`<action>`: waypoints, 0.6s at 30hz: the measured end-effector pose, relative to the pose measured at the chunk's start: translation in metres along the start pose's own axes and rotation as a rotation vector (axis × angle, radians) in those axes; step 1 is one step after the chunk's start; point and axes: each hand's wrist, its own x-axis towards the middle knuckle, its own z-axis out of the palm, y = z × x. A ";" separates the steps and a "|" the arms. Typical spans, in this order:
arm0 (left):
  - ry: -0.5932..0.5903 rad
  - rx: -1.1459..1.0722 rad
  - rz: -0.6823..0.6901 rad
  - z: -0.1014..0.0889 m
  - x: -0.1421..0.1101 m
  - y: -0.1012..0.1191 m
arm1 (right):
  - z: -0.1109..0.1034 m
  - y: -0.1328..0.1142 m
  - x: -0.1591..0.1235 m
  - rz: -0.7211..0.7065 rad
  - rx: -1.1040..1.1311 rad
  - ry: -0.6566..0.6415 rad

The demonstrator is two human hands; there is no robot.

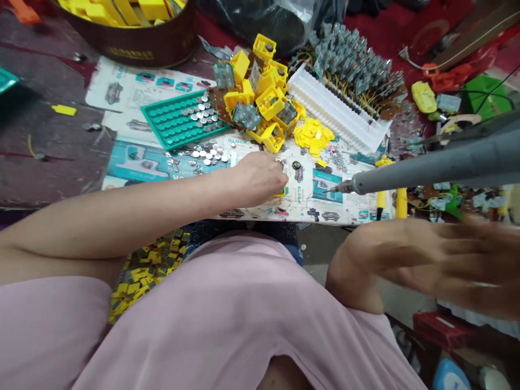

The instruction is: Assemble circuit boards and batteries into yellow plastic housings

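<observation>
My left hand (260, 176) is closed over the printed cardboard, its fingers curled down on a small yellow plastic case (281, 193) that is mostly hidden beneath them. A small round dark part (296, 165) lies just right of those fingers. At the right edge, my right hand (442, 260) is blurred, with fingers stretched out and nothing seen in it. Above it, apart from the palm, a grey electric screwdriver (426, 162) hangs at a slant, its tip over the cardboard. Yellow cases with grey parts (264, 97) are heaped beyond my left hand.
A teal tray (158, 119) holds silver button cells, with loose cells (207, 157) beside it. A white ribbed rack (337, 114) stands near many wired grey modules (353, 65). Yellow flat pieces (312, 136) and small screws (338, 160) lie nearby. A round tin (134, 49) sits far left.
</observation>
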 end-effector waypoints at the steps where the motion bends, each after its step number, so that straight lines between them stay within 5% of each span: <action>1: -0.017 0.005 0.004 -0.003 0.000 0.002 | 0.006 -0.002 -0.008 -0.031 -0.010 0.028; 6: -0.042 0.030 0.045 -0.008 0.000 0.008 | 0.047 -0.001 -0.010 -0.339 0.088 -0.196; 10: -0.030 0.003 0.016 -0.006 0.004 0.007 | 0.065 0.006 0.003 -0.258 0.116 -0.390; 18: -0.109 -0.004 -0.005 -0.015 0.003 -0.002 | 0.072 0.001 0.004 -0.201 0.137 -0.398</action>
